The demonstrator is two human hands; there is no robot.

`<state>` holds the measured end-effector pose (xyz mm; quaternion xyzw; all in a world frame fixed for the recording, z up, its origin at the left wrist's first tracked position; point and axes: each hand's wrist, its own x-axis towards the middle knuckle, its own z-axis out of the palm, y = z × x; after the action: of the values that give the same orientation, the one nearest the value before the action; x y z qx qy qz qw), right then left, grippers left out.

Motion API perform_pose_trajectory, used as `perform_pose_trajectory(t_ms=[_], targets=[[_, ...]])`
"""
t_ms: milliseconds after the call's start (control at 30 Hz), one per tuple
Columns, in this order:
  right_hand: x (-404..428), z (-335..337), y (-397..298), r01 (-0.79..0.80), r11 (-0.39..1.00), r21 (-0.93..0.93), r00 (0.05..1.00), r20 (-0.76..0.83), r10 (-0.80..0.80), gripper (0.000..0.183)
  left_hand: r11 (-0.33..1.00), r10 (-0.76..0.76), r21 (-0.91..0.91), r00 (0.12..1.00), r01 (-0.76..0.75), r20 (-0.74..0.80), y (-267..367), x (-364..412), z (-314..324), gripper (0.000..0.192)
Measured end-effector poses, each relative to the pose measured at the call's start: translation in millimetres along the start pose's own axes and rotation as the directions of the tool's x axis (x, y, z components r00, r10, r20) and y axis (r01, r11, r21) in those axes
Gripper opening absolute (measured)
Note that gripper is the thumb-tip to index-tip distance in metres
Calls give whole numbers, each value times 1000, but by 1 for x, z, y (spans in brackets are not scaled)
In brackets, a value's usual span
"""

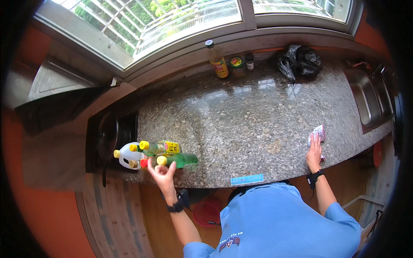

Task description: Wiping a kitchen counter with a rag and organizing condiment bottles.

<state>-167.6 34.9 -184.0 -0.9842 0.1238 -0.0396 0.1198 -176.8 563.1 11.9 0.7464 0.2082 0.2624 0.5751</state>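
My left hand [164, 179] is beside a cluster of bottles at the counter's left end. Its thumb and index finger are spread near the yellow-capped neck of a green glass bottle [185, 160], with no clear grip on it. Behind that bottle stands a yellow-labelled bottle [171, 147]. A white plastic jug [127, 153] and smaller bottles with red [144, 163] and tan [133, 163] caps stand close by, partly hidden. At the right, my right hand [314, 154] lies over a crumpled pale patterned cloth [318, 130], pressing it on the granite countertop [238, 129].
Along the window side stand a tall sauce bottle [220, 66], a green-lidded jar [237, 66], a small dark-capped jar [249, 62] and a black plastic bag [298, 63]. A steel sink [367, 96] is at right, a black pan [108, 132] on the stove at left. A blue strip [246, 179] marks the front edge.
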Motion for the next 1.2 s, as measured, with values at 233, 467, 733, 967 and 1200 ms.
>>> perform_pose_trajectory(t_ms=[233, 467, 733, 967, 1200], targets=[[1, -4, -12, -29, 999, -26, 999, -23, 29, 74, 924, 208, -335, 977, -183, 41, 82, -40, 101, 58], [3, 0, -11, -42, 997, 62, 999, -30, 44, 74, 957, 206, -273, 901, -103, 382, 107, 95, 264, 42], [-3, -26, -21, -153, 976, 155, 988, 26, 151, 69, 514, 294, 589, 773, -623, 562, 71, 226, 368, 84], [-9, -14, -17, -109, 986, 128, 990, -81, 119, 58, 482, 258, 599, 757, -640, 601, 68, 231, 367, 42], [-5, -12, -20, -64, 991, 118, 995, -69, 73, 61, 513, 373, 460, 671, -725, 641, 89, 217, 302, 35]])
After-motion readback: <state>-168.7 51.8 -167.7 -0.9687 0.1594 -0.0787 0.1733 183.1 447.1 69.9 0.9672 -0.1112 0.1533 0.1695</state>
